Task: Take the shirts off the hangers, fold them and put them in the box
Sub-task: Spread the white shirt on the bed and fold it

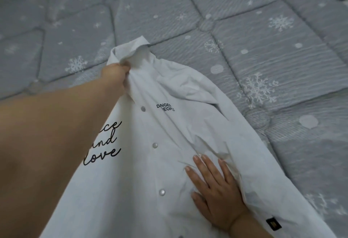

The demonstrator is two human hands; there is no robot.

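A white button-up shirt (169,130) with black lettering and round snap buttons lies front side up on a grey quilted surface. Its collar points away from me. My left hand (114,73) is stretched forward and closed on the fabric at the collar. Lower down, my right hand (214,187) rests flat on the shirt's front with fingers spread, to the right of the button row. No hanger and no box are in view.
The grey quilted mattress (263,40) with white snowflake print fills the view around the shirt. Its far edge runs along the top right corner. A small black and orange label (273,223) sits on the shirt's lower right edge.
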